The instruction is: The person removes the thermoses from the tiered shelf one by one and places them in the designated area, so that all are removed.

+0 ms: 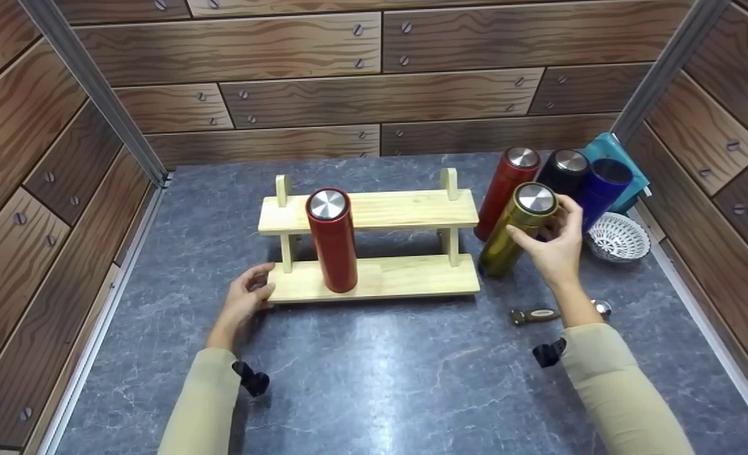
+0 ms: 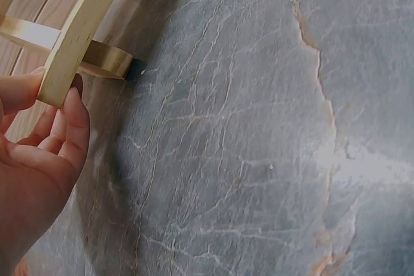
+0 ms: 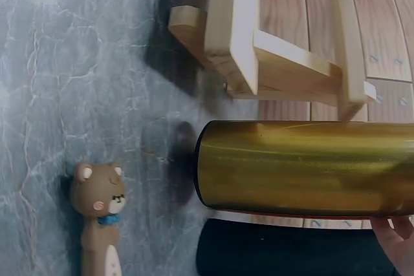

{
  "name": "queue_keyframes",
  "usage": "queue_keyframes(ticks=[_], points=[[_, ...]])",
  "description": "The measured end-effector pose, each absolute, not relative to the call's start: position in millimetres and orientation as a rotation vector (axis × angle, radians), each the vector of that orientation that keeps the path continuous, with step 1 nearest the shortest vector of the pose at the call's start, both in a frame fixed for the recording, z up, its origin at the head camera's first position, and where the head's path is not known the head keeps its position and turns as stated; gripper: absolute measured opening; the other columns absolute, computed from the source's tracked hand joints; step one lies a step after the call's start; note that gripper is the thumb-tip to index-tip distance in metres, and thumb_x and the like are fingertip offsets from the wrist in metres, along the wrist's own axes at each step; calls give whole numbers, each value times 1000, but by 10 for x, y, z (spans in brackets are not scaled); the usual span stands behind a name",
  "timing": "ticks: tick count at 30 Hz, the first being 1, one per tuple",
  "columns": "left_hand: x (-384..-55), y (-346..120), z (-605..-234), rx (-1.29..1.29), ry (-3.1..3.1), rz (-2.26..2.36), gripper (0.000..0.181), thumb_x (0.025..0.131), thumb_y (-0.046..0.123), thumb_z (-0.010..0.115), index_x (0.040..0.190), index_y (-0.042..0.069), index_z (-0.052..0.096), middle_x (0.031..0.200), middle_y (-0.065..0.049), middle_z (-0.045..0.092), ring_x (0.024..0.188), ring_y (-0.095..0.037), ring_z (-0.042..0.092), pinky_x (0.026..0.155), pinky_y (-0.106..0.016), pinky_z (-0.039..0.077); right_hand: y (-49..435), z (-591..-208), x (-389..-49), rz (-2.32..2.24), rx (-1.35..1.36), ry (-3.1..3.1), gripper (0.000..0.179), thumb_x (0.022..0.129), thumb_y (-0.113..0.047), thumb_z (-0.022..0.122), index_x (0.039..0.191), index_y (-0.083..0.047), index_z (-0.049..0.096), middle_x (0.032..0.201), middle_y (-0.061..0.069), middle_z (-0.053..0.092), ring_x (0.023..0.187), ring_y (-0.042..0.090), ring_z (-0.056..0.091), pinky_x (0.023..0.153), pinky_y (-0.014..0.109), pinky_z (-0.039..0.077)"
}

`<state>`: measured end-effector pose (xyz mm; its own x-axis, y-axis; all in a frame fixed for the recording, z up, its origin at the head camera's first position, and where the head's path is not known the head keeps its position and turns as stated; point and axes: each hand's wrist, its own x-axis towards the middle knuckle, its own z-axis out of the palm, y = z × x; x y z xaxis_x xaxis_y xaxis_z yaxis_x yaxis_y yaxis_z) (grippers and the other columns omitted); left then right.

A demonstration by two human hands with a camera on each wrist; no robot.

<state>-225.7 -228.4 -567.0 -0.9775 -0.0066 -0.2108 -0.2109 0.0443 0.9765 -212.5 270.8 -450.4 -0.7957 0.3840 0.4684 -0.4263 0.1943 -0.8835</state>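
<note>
My left hand pinches the left end of the lower board of a two-tier wooden shelf; the left wrist view shows the thumb and fingers on either face of the board. One red thermos with a steel-topped lid stands upright on that lower board. To the right of the shelf, my right hand grips a gold thermos near its lid, thumb on one side and fingers on the other. In the right wrist view the gold thermos spans the right side; whether its base touches the table cannot be told.
Behind the gold thermos stand another red thermos, a black one and a blue cup-like container. A teal packet and a white woven basket are at the right. A bear-handled utensil lies near my right wrist.
</note>
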Motion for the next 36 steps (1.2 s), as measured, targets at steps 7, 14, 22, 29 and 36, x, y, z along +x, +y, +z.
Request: queue_keyframes(ticks=[7, 14, 22, 29, 36], points=[[-2251, -2283, -5671, -241, 2184, 2046, 44, 88, -3, 56, 131, 5, 50, 115, -19, 51, 76, -17, 57, 60, -29, 52, 2700, -4575, -2202, 1668, -13, -1889, 75, 63, 9, 79, 126, -4, 41, 113, 8, 56, 97, 21, 54, 80, 32, 48], [-2253, -2271, -5671, -232, 2191, 2049, 44, 88, -3, 56, 131, 3, 50, 113, -19, 52, 75, -16, 56, 59, -28, 52, 2679, -4596, -2221, 1669, -36, -1906, 73, 64, 9, 79, 125, -2, 41, 112, 8, 55, 98, 23, 53, 82, 35, 48], [-2248, -2271, -5687, -243, 2170, 2076, 45, 88, -4, 57, 131, 4, 50, 114, -19, 51, 75, -16, 57, 58, -28, 52, 2666, -4607, -2255, 1674, -41, -1931, 74, 66, 4, 80, 127, -2, 39, 112, 8, 53, 99, 22, 52, 84, 37, 47], [-2237, -2272, -5688, -262, 2172, 2070, 44, 88, -3, 57, 131, 4, 50, 115, -19, 51, 78, -17, 57, 60, -29, 52, 2690, -4637, -2235, 1651, -37, -1977, 75, 67, 3, 80, 130, 1, 38, 112, 10, 51, 101, 23, 53, 86, 37, 47], [-2242, -2268, -5669, -272, 2180, 2053, 44, 88, -2, 57, 131, 6, 50, 119, -18, 50, 83, -19, 56, 62, -31, 52, 2719, -4654, -2185, 1665, -32, -1954, 69, 71, 6, 76, 129, 6, 39, 111, 10, 53, 96, 22, 55, 83, 38, 48]])
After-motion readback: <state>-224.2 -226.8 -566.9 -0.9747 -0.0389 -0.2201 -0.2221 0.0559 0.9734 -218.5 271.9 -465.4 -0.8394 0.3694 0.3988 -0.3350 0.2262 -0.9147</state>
